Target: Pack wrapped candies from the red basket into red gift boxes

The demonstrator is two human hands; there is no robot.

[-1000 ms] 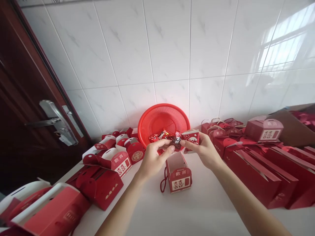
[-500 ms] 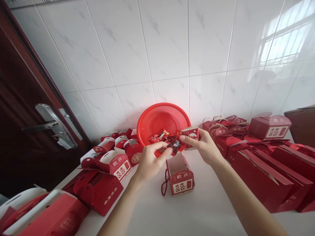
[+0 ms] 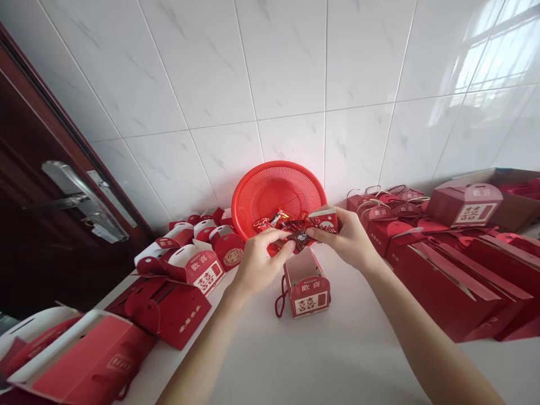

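Observation:
My left hand [image 3: 260,261] pinches a dark brown-red wrapped candy [image 3: 300,238] between thumb and fingers. My right hand [image 3: 349,239] is closed around a small red packet with white print [image 3: 327,220], its thumb reaching to the candy's right end. Both hands hover at the front rim of a red plastic basket [image 3: 239,208], where several shiny red wrapped candies [image 3: 282,218] lie. Just below the hands, a small red gift box [image 3: 310,291] stands upright on the white table [image 3: 270,360], its top open and a dark red cord at its sides.
Several open red gift boxes [image 3: 197,269] crowd the left side. On the right are closed red boxes with cords [image 3: 382,216], large folded red bags [image 3: 447,292] and a cardboard carton [image 3: 512,202]. White tiles [image 3: 291,62] rise behind; a dark wooden door [image 3: 37,242] is at left.
The view has tipped slightly down, so the scene sits higher. My right hand's packet and thumb have come closer to the candy in my left hand.

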